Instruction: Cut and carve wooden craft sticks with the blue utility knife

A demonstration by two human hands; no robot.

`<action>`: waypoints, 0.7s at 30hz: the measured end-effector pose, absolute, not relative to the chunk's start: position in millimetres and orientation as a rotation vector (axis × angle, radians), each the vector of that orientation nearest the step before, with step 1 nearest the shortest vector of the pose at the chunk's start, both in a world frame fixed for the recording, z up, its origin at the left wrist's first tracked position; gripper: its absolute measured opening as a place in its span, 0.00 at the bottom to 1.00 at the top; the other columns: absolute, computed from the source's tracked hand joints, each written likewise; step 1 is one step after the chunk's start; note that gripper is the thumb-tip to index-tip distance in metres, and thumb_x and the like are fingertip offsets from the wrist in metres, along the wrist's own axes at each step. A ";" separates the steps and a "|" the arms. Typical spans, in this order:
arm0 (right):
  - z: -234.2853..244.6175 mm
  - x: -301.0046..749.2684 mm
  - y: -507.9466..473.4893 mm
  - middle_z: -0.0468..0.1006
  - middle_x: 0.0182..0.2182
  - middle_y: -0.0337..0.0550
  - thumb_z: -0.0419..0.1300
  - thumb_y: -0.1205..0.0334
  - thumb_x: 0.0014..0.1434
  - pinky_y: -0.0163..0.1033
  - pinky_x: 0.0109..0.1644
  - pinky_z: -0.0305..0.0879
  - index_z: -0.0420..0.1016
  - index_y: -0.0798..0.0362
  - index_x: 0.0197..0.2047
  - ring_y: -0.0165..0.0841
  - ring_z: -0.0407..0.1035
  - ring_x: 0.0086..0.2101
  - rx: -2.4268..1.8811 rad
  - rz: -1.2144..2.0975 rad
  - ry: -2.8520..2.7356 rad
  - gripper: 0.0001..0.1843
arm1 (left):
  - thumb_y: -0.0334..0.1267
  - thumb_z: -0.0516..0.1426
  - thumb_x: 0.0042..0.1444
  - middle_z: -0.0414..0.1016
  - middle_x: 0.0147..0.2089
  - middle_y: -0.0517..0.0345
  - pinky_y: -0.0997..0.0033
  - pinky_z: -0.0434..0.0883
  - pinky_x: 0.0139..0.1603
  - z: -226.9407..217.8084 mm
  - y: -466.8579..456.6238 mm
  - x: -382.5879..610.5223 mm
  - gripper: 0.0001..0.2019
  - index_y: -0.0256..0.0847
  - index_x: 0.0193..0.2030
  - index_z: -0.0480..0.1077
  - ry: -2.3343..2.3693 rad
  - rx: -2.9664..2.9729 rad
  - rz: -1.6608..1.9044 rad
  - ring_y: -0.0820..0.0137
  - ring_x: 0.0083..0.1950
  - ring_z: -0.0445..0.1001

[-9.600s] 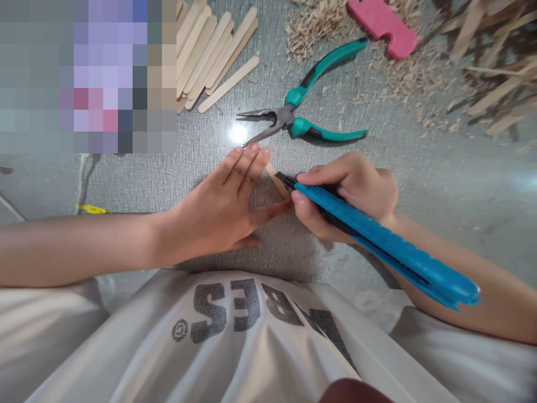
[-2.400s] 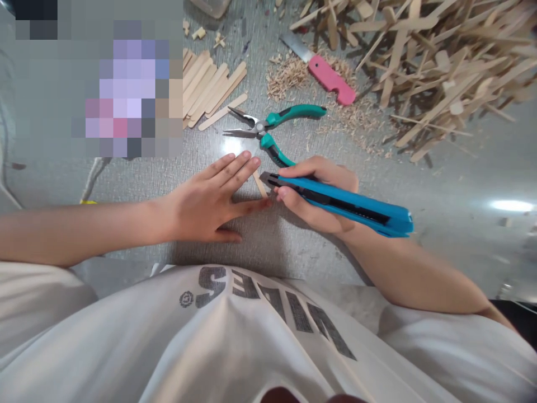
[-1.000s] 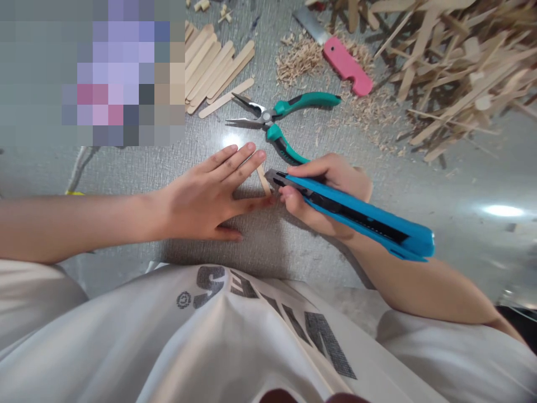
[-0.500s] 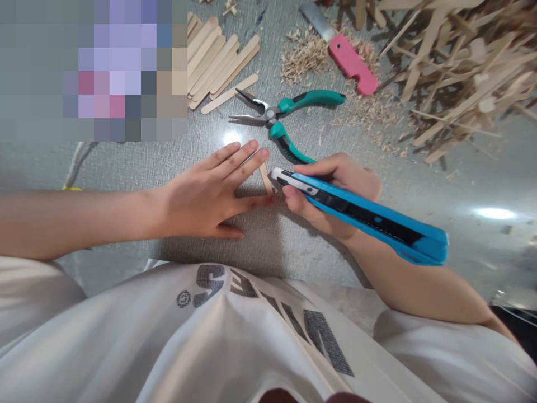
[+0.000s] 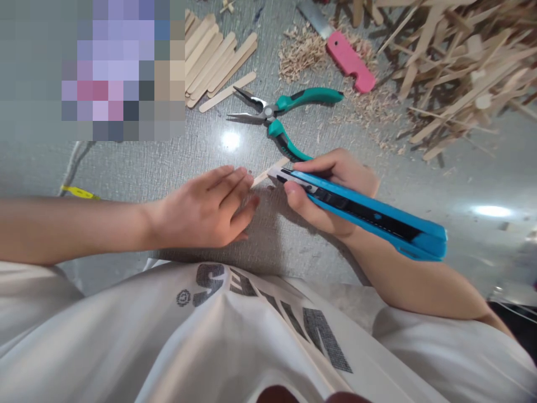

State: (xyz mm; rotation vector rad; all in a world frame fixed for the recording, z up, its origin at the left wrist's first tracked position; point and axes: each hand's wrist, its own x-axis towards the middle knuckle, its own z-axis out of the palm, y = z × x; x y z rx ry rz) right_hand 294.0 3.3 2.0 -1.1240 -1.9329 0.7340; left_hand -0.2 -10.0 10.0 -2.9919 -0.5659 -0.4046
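Observation:
My right hand (image 5: 331, 193) is closed around a blue utility knife (image 5: 373, 215), its metal nose pointing left. That nose meets a narrow wooden craft stick (image 5: 263, 178) on the grey table, slanting up to the right. My left hand (image 5: 213, 207) lies palm down with its fingers stretched out, and its fingertips reach the stick's left end. Whether they press on it I cannot tell; the thumb is mostly hidden. Just beyond my hands rest long-nose pliers (image 5: 268, 113) with green handles, jaws spread, one handle end behind my right hand.
Several craft sticks (image 5: 216, 61) are fanned out at the upper left. A pink-handled folding saw (image 5: 350, 61) lies among wood shavings (image 5: 297, 59). A large heap of sticks and offcuts (image 5: 457, 78) fills the upper right. At left runs a cord with a yellow tag (image 5: 79, 192).
My left hand has drawn back a little and its spread fingers have come together. The craft stick has turned to slant up rightward under the knife's nose. The utility knife has barely moved.

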 end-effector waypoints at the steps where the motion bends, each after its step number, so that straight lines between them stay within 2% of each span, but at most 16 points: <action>1: 1.4 294.8 3.6 0.92 0.34 0.36 0.78 0.58 0.69 0.36 0.30 0.75 0.83 0.43 0.48 0.31 0.82 0.26 -1.111 0.722 -1.963 0.10 | 0.49 0.61 0.85 0.92 0.63 0.28 0.51 0.90 0.69 11.8 -9.5 1.0 0.23 0.26 0.62 0.86 -0.506 -2.982 -0.452 0.48 0.64 0.94; 4: -0.7 297.1 4.4 0.92 0.35 0.35 0.77 0.54 0.72 0.37 0.33 0.77 0.82 0.43 0.51 0.32 0.82 0.27 -1.072 0.675 -2.044 0.11 | 0.43 0.59 0.87 0.94 0.62 0.37 0.59 0.91 0.63 11.2 -3.8 3.2 0.18 0.33 0.56 0.88 -0.386 -3.012 -0.585 0.55 0.62 0.94; 6: -1.5 297.8 4.5 0.92 0.35 0.35 0.77 0.53 0.72 0.36 0.33 0.77 0.82 0.43 0.51 0.31 0.83 0.28 -1.064 0.686 -2.046 0.11 | 0.44 0.59 0.86 0.94 0.60 0.39 0.60 0.91 0.59 7.7 0.4 2.8 0.18 0.34 0.55 0.87 -0.380 -3.049 -0.672 0.56 0.61 0.93; 8: -1.1 297.8 4.0 0.92 0.35 0.35 0.77 0.53 0.72 0.37 0.33 0.77 0.83 0.43 0.51 0.32 0.83 0.29 -1.084 0.732 -2.001 0.11 | 0.49 0.61 0.85 0.92 0.62 0.38 0.54 0.91 0.64 3.7 2.9 1.4 0.19 0.34 0.62 0.86 -0.473 -3.104 -0.644 0.52 0.65 0.91; 9: -0.5 297.7 3.6 0.92 0.35 0.35 0.78 0.55 0.71 0.37 0.32 0.77 0.83 0.42 0.51 0.32 0.83 0.28 -1.096 0.757 -1.966 0.10 | 0.51 0.62 0.83 0.89 0.67 0.37 0.48 0.88 0.71 1.6 3.4 0.5 0.22 0.35 0.68 0.84 -0.547 -3.138 -0.579 0.49 0.72 0.89; 10: 0.1 297.6 3.1 0.92 0.35 0.35 0.78 0.56 0.70 0.38 0.31 0.76 0.84 0.42 0.51 0.33 0.82 0.28 -1.105 0.783 -1.935 0.10 | 0.54 0.64 0.81 0.84 0.76 0.36 0.40 0.83 0.79 -0.6 3.5 -0.2 0.26 0.39 0.75 0.81 -0.636 -3.173 -0.486 0.44 0.80 0.83; 12: 1.2 297.6 2.0 0.91 0.33 0.34 0.78 0.59 0.68 0.39 0.30 0.74 0.84 0.41 0.50 0.33 0.80 0.26 -1.115 0.823 -1.890 0.10 | 0.57 0.68 0.76 0.63 0.93 0.39 0.27 0.67 0.92 -6.1 3.2 -1.1 0.37 0.49 0.86 0.71 -0.808 -3.239 -0.322 0.35 0.93 0.63; 14: 1.6 297.7 1.1 0.90 0.33 0.34 0.77 0.59 0.68 0.41 0.30 0.74 0.84 0.41 0.49 0.33 0.79 0.26 -1.121 0.854 -1.878 0.09 | 0.60 0.71 0.71 0.45 0.99 0.43 0.21 0.54 0.95 -12.3 2.8 -1.4 0.47 0.55 0.92 0.64 -0.902 -3.292 -0.247 0.29 0.98 0.49; 15: 1.6 297.7 0.7 0.90 0.33 0.34 0.77 0.58 0.69 0.41 0.31 0.75 0.84 0.41 0.49 0.33 0.79 0.26 -1.119 0.854 -1.873 0.09 | 0.61 0.72 0.70 0.41 1.00 0.44 0.20 0.51 0.96 -15.1 2.8 -1.4 0.50 0.55 0.93 0.61 -0.922 -3.308 -0.214 0.27 0.98 0.46; 18: 1.5 297.7 0.2 0.90 0.34 0.33 0.78 0.58 0.69 0.42 0.33 0.77 0.84 0.40 0.50 0.34 0.81 0.28 -1.117 0.846 -1.883 0.10 | 0.65 0.73 0.68 0.38 1.00 0.41 0.18 0.47 0.96 -19.2 3.8 -2.2 0.56 0.56 0.96 0.55 -0.908 -3.325 -0.128 0.27 0.98 0.45; 21: 2.5 297.5 1.0 0.90 0.35 0.33 0.78 0.59 0.69 0.41 0.33 0.78 0.83 0.39 0.50 0.33 0.81 0.28 -1.115 0.840 -1.928 0.11 | 0.63 0.72 0.70 0.37 1.00 0.41 0.20 0.46 0.97 -15.2 5.7 -4.1 0.54 0.57 0.96 0.55 -0.897 -3.343 -0.102 0.29 0.98 0.46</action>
